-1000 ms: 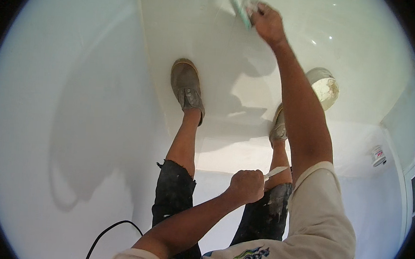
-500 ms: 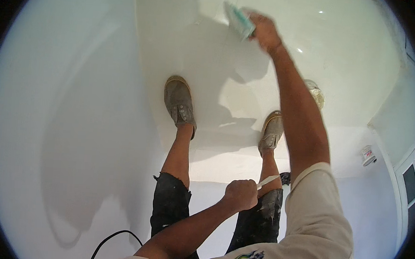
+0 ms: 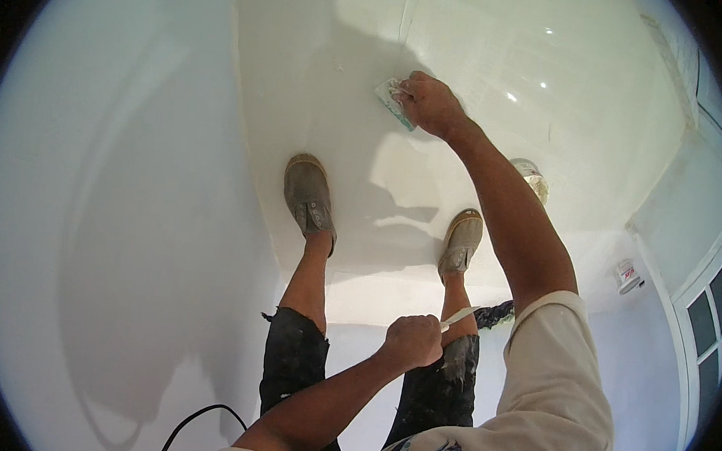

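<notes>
My right hand [image 3: 434, 104], arm stretched far forward, grips a flat putty spreader [image 3: 395, 103] with a pale greenish blade. Its blade lies at or against a smooth off-white surface [image 3: 584, 99], which carries a thin raised line beyond the hand. Closer to my body, my left hand [image 3: 414, 342] is closed in a fist round a narrow putty knife [image 3: 457, 316]. The knife's pale blade sticks out to the right, above my right knee; its handle is hidden in the fist.
Beside my right forearm stands a bucket [image 3: 531, 180] with pale paste on it. Farther right is a small white tub [image 3: 627, 276]. A dark crumpled thing [image 3: 496, 315] shows behind my right leg. A black cable [image 3: 201, 414] curves at lower left; a paned frame [image 3: 706, 329] is at right.
My right hand has drawn the spreader back toward me, and its blade now looks flatter to the surface. The left hand keeps the putty knife almost in place. The view has shifted slightly.
</notes>
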Tool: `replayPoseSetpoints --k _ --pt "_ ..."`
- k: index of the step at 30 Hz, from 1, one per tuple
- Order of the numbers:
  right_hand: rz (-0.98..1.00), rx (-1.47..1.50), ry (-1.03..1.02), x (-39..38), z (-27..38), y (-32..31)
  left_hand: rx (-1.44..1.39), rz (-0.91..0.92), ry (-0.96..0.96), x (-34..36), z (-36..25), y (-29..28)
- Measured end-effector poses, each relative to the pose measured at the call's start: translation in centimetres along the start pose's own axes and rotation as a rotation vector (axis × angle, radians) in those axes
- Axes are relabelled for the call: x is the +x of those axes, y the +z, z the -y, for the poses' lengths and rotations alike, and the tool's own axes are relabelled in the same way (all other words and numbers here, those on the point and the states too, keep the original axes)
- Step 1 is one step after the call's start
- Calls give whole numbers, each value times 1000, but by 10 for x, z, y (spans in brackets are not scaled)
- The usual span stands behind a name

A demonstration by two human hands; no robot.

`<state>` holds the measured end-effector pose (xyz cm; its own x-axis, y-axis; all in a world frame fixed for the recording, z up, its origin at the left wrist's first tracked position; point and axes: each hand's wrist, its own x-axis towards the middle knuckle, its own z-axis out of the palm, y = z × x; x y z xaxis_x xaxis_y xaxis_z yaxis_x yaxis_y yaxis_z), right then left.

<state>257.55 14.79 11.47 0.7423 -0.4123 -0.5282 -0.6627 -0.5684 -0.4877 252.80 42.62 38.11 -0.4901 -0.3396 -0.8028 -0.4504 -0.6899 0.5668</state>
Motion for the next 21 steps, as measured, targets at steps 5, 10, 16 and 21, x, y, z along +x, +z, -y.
replayPoseSetpoints --k 5,10,16,21 --pt "-502 36 24 79 -36 -68 -32 5 12 4 6 1" --pt "-355 -169 -134 61 -8 -20 -47 1 11 6 3 -4" --pt "-263 97 80 29 -27 -32 -51 -76 49 2 5 -1" --pt "-347 382 253 148 -66 -137 -66 0 12 5 7 2"
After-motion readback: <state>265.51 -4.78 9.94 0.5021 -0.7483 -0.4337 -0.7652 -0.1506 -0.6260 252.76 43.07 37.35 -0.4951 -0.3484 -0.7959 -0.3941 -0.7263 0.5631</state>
